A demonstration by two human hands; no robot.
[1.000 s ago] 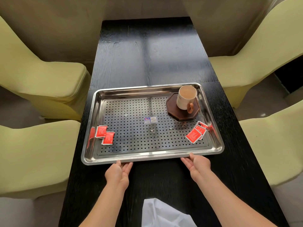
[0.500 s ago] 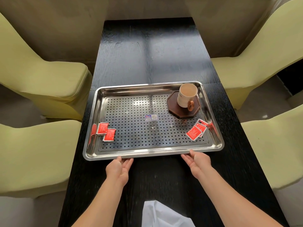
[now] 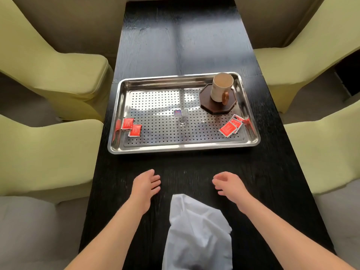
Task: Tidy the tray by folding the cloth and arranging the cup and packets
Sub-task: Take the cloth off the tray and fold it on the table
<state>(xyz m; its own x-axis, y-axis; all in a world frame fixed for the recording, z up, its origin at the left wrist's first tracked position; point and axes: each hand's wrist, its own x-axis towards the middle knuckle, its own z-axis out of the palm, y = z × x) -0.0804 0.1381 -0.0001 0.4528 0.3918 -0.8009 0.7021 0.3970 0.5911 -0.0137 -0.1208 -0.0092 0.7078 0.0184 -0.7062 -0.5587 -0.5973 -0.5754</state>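
Though printed, red packets [image 3: 228, 129] unreadable; blue sticker [image 3: 181, 112] on tray [image 3: 183, 149] likewise.

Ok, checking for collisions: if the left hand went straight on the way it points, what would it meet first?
Probably the tray's near rim: the left hand points forward and slightly right, with only bare table between. Height is unclear.

Place: likely café or restaurant seating
Seating: padded yellow-green chairs [image 3: 58, 71] paired along both sides of a narrow black desk [image 3: 175, 36]
Service ware: steel tray [image 3: 183, 149], cup [image 3: 221, 88] on coaster [image 3: 209, 106], red packets [image 3: 228, 128]
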